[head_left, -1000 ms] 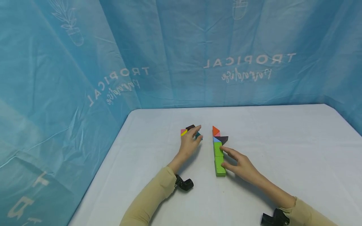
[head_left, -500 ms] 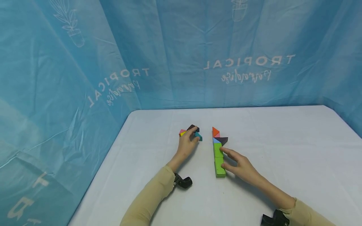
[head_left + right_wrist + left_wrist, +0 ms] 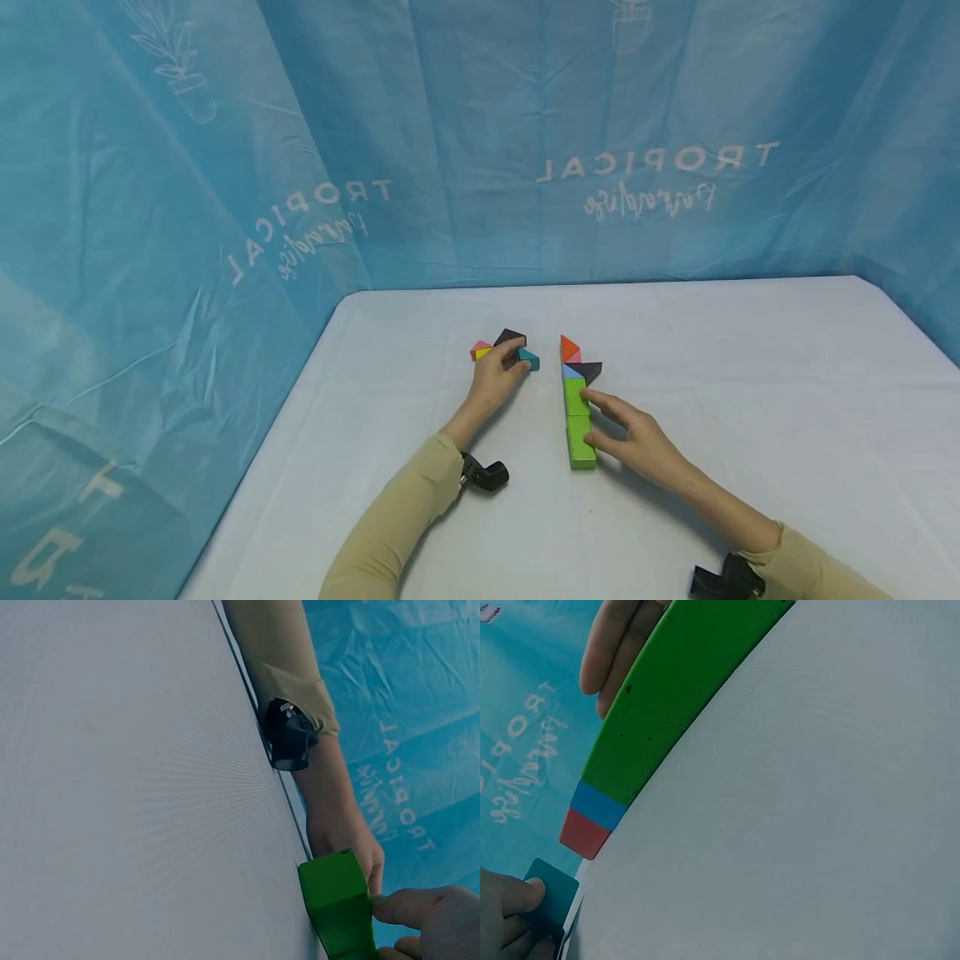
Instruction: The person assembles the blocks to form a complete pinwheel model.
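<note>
My left hand (image 3: 491,383) reaches over a small group of blocks at the table's far middle. Its thumb and curled fingers pinch a teal block (image 3: 561,900), beside a dark triangular block (image 3: 512,337), a yellow block (image 3: 483,354) and a pink one (image 3: 477,346). To the right, two green blocks (image 3: 580,442) line up end to end. Beyond them come a blue triangle (image 3: 571,372), a dark triangle (image 3: 588,369) jutting right, a pink piece (image 3: 575,358) and an orange triangle (image 3: 568,347). My right hand (image 3: 641,442) touches the green blocks' right side with extended forefinger and thumb.
A white-covered table (image 3: 712,333) bears all the blocks. Blue printed curtain (image 3: 465,150) hangs behind it and along the left. Black wrist cameras (image 3: 486,475) stick out from both sleeves, low over the cloth.
Under my left hand the teal block has shifted slightly right and the dark triangle has turned to show its point. The pink block has slid a little left. My right hand stays put.
</note>
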`<state>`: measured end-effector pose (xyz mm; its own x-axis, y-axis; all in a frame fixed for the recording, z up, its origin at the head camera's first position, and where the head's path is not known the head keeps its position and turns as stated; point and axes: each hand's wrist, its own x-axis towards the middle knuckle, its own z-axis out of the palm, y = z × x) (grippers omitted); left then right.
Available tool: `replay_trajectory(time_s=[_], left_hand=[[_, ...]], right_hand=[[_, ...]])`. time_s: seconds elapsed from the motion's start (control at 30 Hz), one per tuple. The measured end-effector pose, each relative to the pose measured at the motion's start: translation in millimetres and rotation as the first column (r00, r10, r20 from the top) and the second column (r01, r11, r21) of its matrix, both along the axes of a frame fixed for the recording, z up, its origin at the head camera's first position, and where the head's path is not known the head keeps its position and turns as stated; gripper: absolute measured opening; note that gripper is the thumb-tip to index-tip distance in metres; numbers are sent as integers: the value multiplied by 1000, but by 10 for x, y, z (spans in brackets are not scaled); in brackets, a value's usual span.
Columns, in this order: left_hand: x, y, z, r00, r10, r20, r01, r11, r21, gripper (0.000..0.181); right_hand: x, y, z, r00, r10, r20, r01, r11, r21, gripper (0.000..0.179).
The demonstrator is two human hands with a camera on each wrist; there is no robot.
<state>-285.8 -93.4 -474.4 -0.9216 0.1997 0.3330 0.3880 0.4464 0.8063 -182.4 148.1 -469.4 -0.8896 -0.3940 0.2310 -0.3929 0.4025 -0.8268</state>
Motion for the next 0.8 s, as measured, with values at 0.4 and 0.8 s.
replay_trajectory(time_s=[0.4,0.8], left_hand=[[-53,167,65,998,-55,-13,55,998,-23,44],[-102,271,33,999,-53,4,53,998,-38,43]], right_hand=[[-2,16,2,1000,15,-4,-15,1000,-12,63],[15,-8,39,1000,8,-6,-8,1000,-7,60]])
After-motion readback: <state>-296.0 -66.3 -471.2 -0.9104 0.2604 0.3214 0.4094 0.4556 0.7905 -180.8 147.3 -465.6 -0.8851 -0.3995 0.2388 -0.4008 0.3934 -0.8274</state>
